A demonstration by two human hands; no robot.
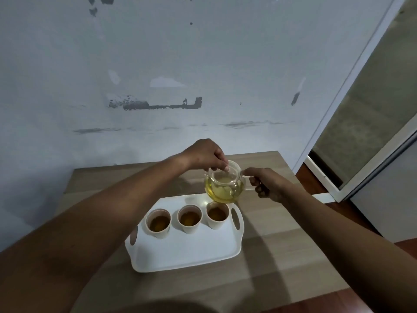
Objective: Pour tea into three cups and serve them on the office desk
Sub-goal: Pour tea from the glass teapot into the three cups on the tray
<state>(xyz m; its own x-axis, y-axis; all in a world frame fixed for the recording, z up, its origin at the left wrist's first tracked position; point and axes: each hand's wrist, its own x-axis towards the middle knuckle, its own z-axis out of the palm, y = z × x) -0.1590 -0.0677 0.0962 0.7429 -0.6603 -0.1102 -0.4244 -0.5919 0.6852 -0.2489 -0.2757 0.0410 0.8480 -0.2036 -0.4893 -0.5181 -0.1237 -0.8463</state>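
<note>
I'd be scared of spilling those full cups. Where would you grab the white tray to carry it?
Grip the white tray by its two cut-out handles, one at each short end, a hand coming in from each side. The slots sit opposite each other, so it should lift level, and the three cups of tea stay clear of the fingers.

Both forearms (126,199) bare, no sleeves, both hands ungloved

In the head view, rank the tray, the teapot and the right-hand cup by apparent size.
1. Tray, by far the largest.
2. Teapot.
3. Right-hand cup, smallest.
The teapot is held above the tray, so nearer the camera, but it looks clearly bigger than the cup.
</note>
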